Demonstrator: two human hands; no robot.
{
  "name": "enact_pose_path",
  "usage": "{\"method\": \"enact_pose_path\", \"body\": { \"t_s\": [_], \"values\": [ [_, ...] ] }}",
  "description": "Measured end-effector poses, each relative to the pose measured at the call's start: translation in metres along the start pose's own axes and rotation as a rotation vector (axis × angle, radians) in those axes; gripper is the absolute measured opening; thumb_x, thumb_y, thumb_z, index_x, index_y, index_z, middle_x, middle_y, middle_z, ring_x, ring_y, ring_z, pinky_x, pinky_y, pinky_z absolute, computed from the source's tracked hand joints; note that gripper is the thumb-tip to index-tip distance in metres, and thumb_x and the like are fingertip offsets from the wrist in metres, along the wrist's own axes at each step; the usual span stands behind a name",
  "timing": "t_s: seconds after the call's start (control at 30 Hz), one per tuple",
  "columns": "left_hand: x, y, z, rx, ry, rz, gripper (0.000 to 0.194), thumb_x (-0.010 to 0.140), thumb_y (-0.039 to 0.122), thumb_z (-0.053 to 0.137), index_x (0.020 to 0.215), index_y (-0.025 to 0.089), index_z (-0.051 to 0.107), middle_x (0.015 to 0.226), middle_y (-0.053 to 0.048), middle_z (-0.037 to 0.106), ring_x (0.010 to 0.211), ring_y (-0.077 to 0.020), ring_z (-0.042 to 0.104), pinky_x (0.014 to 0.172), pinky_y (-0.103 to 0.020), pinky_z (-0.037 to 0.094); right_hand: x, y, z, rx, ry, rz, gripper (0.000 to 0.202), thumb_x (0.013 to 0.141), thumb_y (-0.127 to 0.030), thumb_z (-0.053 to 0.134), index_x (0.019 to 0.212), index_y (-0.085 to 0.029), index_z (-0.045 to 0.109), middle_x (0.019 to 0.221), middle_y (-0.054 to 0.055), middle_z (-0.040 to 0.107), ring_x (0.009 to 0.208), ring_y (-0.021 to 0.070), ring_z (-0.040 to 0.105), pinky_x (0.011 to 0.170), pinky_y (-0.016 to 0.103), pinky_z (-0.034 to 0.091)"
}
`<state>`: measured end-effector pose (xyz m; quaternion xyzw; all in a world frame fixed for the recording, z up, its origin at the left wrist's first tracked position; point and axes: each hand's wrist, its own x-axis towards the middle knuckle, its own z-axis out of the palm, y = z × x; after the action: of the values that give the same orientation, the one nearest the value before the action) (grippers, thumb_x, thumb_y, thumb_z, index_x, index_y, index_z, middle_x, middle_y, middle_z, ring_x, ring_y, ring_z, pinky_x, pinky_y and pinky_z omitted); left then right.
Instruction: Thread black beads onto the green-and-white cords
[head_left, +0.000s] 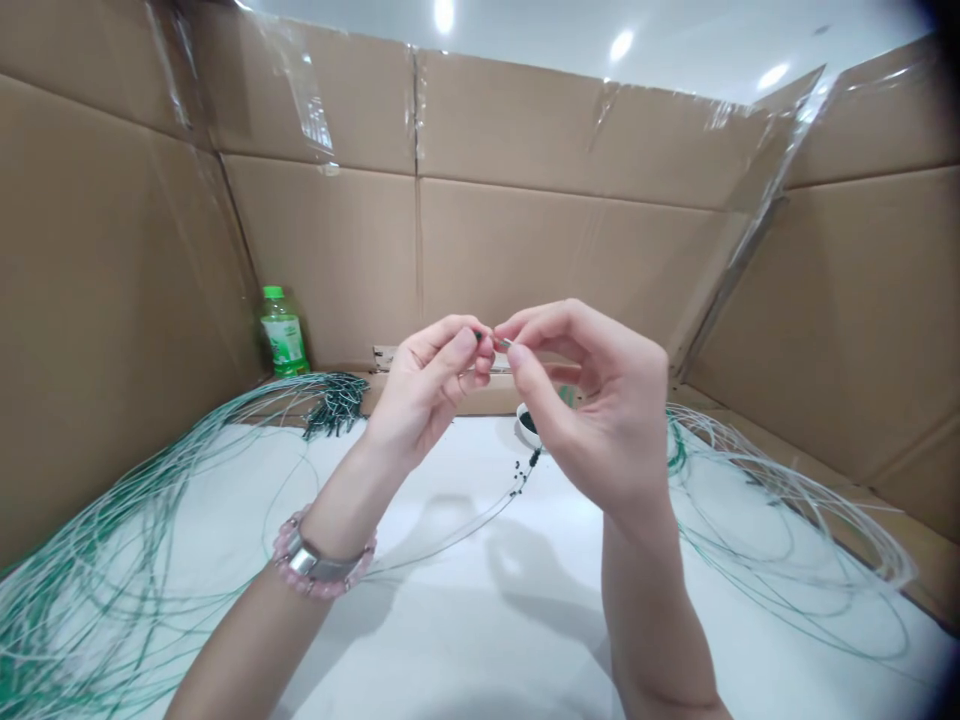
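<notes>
Both my hands are raised above the white table, fingertips almost touching. My left hand (439, 380) is closed in a pinch on a small dark green piece (478, 335), mostly hidden by the thumb. In the pinch of my right hand (592, 390) is a thin light-coloured wire end (507, 343), pointing at the left fingertips. Its exact kind is too small to make out. Beyond the hands sits a white bowl (523, 432) with small black pieces in it. Several loose black pieces (519, 472) lie in front of it, beside the dark tip of a thin cable (480, 522).
Long green and white cables (150, 520) spread over the left side, their black ends bunched (335, 405) at the back. More cables (795, 520) curve along the right. A green bottle (284, 335) stands at back left. Cardboard walls (562, 230) enclose the table.
</notes>
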<state>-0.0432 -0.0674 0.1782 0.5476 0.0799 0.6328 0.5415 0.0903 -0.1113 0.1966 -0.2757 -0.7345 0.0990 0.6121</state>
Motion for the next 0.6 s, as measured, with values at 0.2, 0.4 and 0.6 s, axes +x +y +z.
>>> {"method": "enact_pose_path", "body": {
  "t_s": [0.2,0.4,0.6],
  "values": [
    [-0.002,0.003,0.001,-0.066,-0.080,-0.050,0.016,0.069,0.027,0.080,0.075,0.019,0.068,0.070,0.004,0.067,0.058,-0.0022,0.059,0.057,-0.009,0.052,-0.001,-0.007,-0.004,-0.062,0.006,-0.046,0.011,0.082,-0.012,0.058,0.076,-0.022,0.059,0.087,0.002,0.066,0.082,0.0142,0.065,0.064,0.024,0.060],
    [-0.004,0.008,0.000,0.139,-0.107,0.045,0.017,0.072,0.033,0.077,0.076,0.021,0.065,0.074,0.003,0.067,0.061,-0.0048,0.062,0.060,-0.014,0.055,-0.002,-0.008,-0.005,-0.067,0.002,-0.068,0.013,0.081,-0.011,0.060,0.074,-0.023,0.059,0.085,0.001,0.066,0.080,0.0140,0.065,0.060,0.023,0.060],
    [-0.005,0.011,-0.001,0.168,-0.105,0.065,0.018,0.069,0.027,0.080,0.073,0.021,0.064,0.073,0.004,0.066,0.060,-0.0048,0.061,0.056,-0.015,0.053,-0.004,-0.008,-0.005,-0.035,-0.024,-0.076,0.013,0.081,-0.009,0.059,0.076,-0.021,0.060,0.087,0.001,0.064,0.078,0.0119,0.064,0.059,0.020,0.059]
  ]
}}
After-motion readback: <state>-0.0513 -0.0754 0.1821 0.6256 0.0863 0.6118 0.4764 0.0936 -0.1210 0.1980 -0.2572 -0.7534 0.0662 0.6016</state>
